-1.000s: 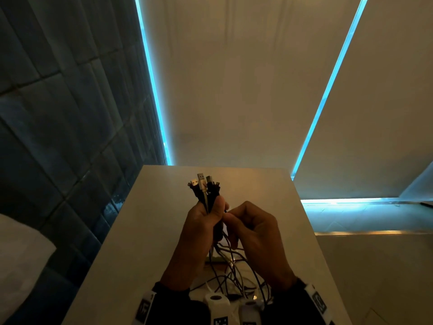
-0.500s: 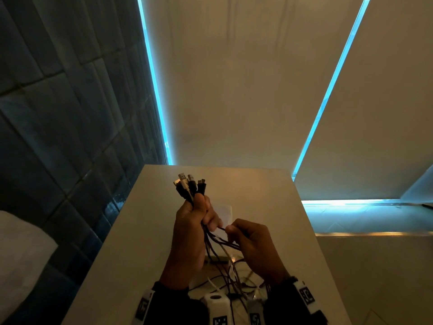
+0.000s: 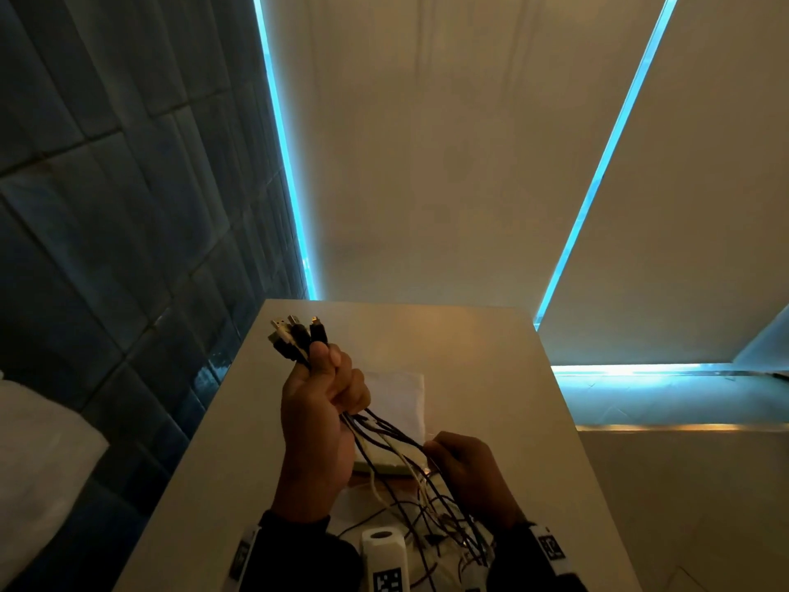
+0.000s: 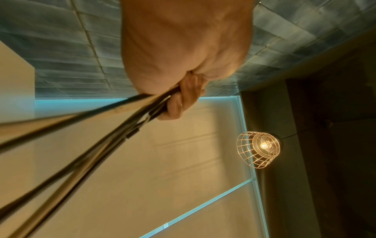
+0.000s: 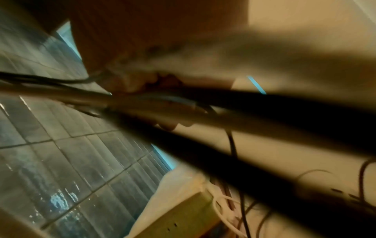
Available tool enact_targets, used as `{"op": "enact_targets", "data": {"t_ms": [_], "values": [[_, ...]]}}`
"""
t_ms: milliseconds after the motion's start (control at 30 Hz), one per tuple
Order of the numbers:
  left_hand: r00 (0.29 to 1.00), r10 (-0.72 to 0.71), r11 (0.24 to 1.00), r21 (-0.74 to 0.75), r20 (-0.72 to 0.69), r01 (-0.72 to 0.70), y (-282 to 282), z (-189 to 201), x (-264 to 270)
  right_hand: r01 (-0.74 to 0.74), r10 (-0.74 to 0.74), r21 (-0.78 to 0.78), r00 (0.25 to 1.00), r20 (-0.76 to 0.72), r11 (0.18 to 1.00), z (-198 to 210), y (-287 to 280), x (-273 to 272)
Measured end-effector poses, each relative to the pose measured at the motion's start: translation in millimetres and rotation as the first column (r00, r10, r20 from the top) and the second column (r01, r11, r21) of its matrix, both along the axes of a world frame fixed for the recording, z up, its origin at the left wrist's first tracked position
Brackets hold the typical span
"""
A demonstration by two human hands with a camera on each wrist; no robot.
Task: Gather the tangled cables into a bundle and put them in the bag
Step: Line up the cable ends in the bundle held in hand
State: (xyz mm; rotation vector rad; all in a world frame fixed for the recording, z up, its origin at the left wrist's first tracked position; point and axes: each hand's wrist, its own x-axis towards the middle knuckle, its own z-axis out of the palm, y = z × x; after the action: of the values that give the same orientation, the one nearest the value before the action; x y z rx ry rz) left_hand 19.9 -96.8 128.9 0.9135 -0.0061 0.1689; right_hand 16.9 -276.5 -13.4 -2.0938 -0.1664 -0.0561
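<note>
Gripping cables (image 3: 386, 437), hands (image 3: 318, 414) above table (image 3: 205, 484)

Smeared by blur in the right wrist view: cables (image 5: 234, 112) and right hand (image 5: 142, 80), grip unreadable. Blurred too near the lens in the left wrist view. Cut off by the head view's lower edge: tangle (image 3: 444, 536). Half hidden behind left hand (image 3: 318, 403): bag (image 3: 399, 399).

Glossy tiled wall (image 3: 106, 232); smooth matt table (image 3: 205, 463); metal-tipped cables (image 3: 294, 335).
</note>
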Motion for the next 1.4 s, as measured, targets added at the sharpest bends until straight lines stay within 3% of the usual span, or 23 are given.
{"op": "enact_targets", "data": {"t_ms": [200,367,467,567,633,700,833,1133,1400], "values": [[0.997,-0.001,1.000,0.004,-0.075,0.001,2,-3,0,0.111,-0.120,-0.087,0.987,-0.103,0.990,-19,-4,1],[0.986,-0.024,0.984,0.172,-0.164,0.053,-4,-2,-1,0.227,-0.228,0.064,0.974,0.002,0.972,25,-3,6],[0.977,-0.026,0.958,0.273,-0.214,0.086,-7,-2,-2,0.123,-0.160,0.277,0.980,0.115,0.953,76,6,4],[0.971,-0.023,0.922,0.371,-0.238,0.113,-8,-1,-2,-0.047,-0.038,0.350,0.972,0.230,0.936,110,12,-6],[0.965,-0.063,0.931,0.334,-0.253,0.148,-8,0,-2,-0.131,0.046,0.322,0.965,0.258,0.937,120,17,-11],[0.957,-0.150,0.960,0.196,-0.247,0.201,-8,3,-1,-0.181,0.114,0.276,0.964,0.242,0.944,119,22,-14],[0.949,-0.257,0.966,-0.042,-0.185,0.254,-7,7,-1,-0.236,0.213,0.229,0.970,0.121,0.944,106,27,-16],[0.972,-0.235,0.969,-0.080,-0.009,0.234,-6,0,4,-0.236,0.245,0.265,0.970,0.000,0.935,79,22,-11],[0.978,-0.204,0.978,-0.041,-0.031,0.203,-4,1,1,-0.137,0.153,0.220,0.987,-0.055,0.966,38,8,-4]]}}
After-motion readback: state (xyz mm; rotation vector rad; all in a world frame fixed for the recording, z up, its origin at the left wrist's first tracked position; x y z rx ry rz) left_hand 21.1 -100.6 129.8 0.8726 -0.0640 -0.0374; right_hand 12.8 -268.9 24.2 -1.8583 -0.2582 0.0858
